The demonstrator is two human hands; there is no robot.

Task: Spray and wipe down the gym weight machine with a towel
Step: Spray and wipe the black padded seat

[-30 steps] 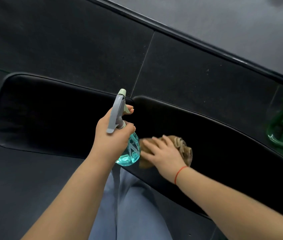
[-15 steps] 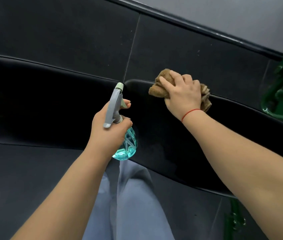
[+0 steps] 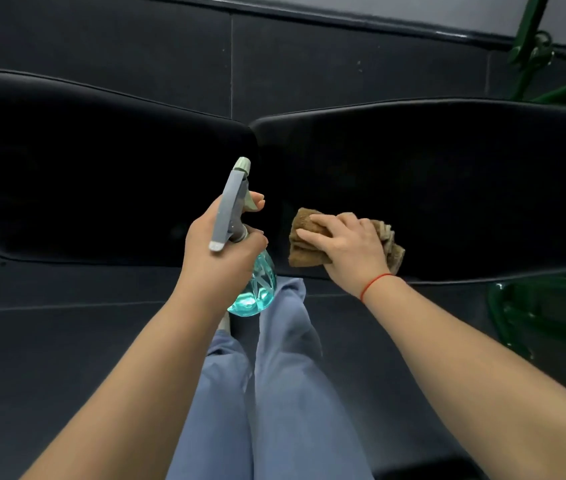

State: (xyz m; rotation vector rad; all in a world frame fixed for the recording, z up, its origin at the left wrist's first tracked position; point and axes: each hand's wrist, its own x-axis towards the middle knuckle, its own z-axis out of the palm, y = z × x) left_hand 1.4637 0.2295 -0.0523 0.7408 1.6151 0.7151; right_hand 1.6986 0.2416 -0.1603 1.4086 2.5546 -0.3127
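Observation:
A black padded bench runs across the view in two parts: a left pad point(image 3: 84, 174) and a right pad point(image 3: 465, 174), with a narrow gap between them. My left hand point(image 3: 220, 252) grips a spray bottle point(image 3: 252, 289) with a grey trigger head and clear turquoise body, held above the gap near the pads' front edge. My right hand point(image 3: 347, 247) presses a folded brown towel point(image 3: 304, 237) flat onto the right pad, close to its near-left corner. A red string circles my right wrist.
A dark green metal frame point(image 3: 534, 53) of the machine rises at the top right, and more of it shows under the right pad at the lower right. The floor point(image 3: 66, 358) is dark rubber tile. My legs in blue trousers stand just below the bench.
My right hand has drawn the towel back from the right pad's far edge to its near-left corner. The view has shifted so the bench lies more level. The left hand still holds the bottle.

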